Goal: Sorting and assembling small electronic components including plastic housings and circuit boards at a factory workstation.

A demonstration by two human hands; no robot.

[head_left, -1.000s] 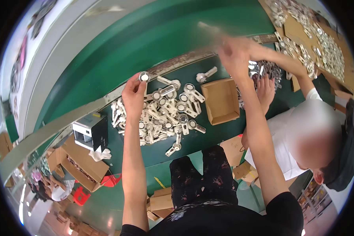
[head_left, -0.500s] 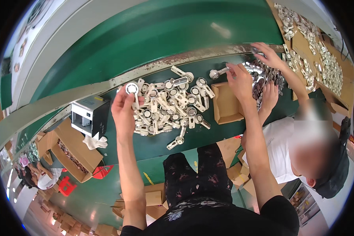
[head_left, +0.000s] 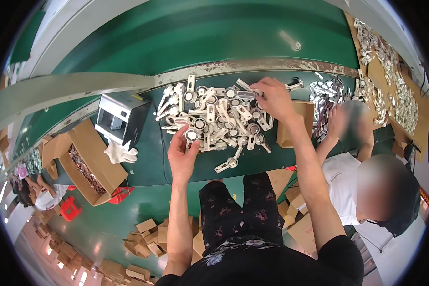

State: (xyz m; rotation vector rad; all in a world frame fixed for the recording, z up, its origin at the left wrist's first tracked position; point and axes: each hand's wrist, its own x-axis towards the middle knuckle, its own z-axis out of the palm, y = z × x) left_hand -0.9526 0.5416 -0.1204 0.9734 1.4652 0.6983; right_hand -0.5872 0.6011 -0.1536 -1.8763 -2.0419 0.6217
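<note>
We are looking at a dark green surface [head_left: 150, 167] that is carrying a broad heap of cream-white parts [head_left: 210, 113] around its middle. Just to the right, an open cardboard box [head_left: 285, 137] is sitting, and farther right a pile of shiny metal pieces [head_left: 322, 99] is lying. On the left, a boxy machine [head_left: 139, 119] is standing, with a white glove [head_left: 120, 153] lying on its near side.

Head camera, wide fisheye.
Was head-worn; faced down at near range over left hand [head_left: 181, 153], right hand [head_left: 276, 101] and green table [head_left: 150, 167].
</note>
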